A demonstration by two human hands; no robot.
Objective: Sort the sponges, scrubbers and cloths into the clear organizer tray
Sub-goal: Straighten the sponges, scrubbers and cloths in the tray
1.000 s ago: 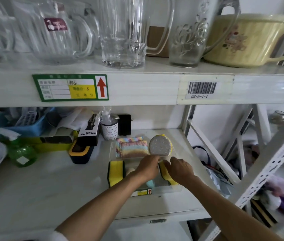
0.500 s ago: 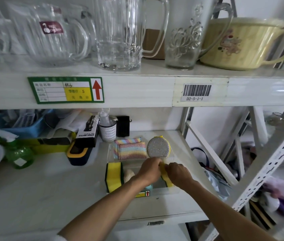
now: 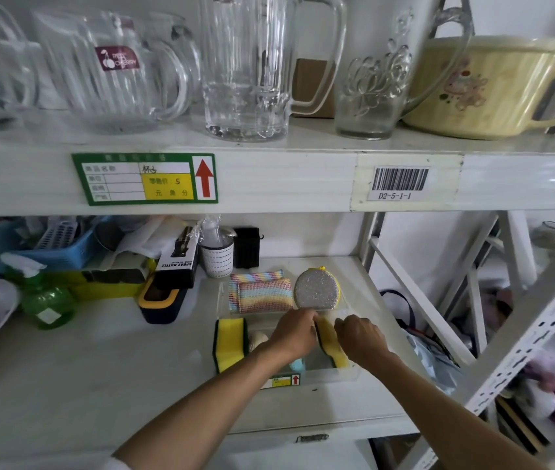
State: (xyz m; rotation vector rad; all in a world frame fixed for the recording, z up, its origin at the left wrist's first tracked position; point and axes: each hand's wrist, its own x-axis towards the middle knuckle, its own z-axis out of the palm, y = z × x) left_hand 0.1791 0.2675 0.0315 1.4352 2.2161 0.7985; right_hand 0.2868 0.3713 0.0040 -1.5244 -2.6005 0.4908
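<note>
Yellow sponge (image 3: 332, 344) stands on edge between the hands at the right end of the tray's (image 3: 354, 374) front section, long axis running front to back; the left hand (image 3: 294, 332) pinches its far end and the right hand (image 3: 359, 337) is curled against its outer face. A second sponge (image 3: 230, 346) stands at the left end, a striped cloth (image 3: 262, 295) and round scrubber (image 3: 317, 289) lean in the rear section. Open room lies between the sponges; the right tray wall is close, so any seating move probably goes straight down.
</note>
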